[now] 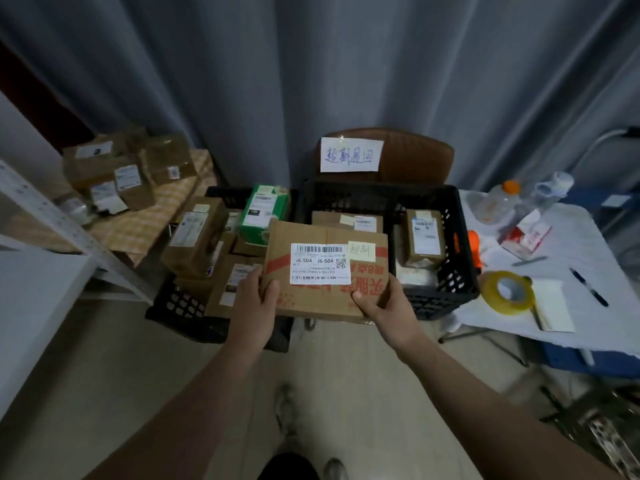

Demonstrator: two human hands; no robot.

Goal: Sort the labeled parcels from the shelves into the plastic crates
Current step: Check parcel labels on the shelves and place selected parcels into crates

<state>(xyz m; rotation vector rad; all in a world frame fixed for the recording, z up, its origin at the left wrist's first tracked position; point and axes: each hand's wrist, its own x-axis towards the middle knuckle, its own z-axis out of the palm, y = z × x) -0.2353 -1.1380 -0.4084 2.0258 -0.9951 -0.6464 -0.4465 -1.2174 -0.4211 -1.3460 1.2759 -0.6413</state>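
I hold a flat brown cardboard parcel (311, 299) with red print, a white barcode label reading J6-S04 and a yellow note. My left hand (254, 299) grips its near left corner, my right hand (384, 306) grips its near right corner. The parcel hangs over the gap between two black plastic crates. The right crate (446, 292) holds a few brown parcels. The left crate (180, 306) is heaped with brown parcels and a green-and-white box (265, 213).
A chair back with a handwritten paper sign (351, 154) stands behind the right crate. Right, a white-covered table (588, 258) carries a tape roll (507, 291), pens, notepad, bottles. Left, more parcels (114, 174) lie on a checked surface beside a metal shelf post (69, 226).
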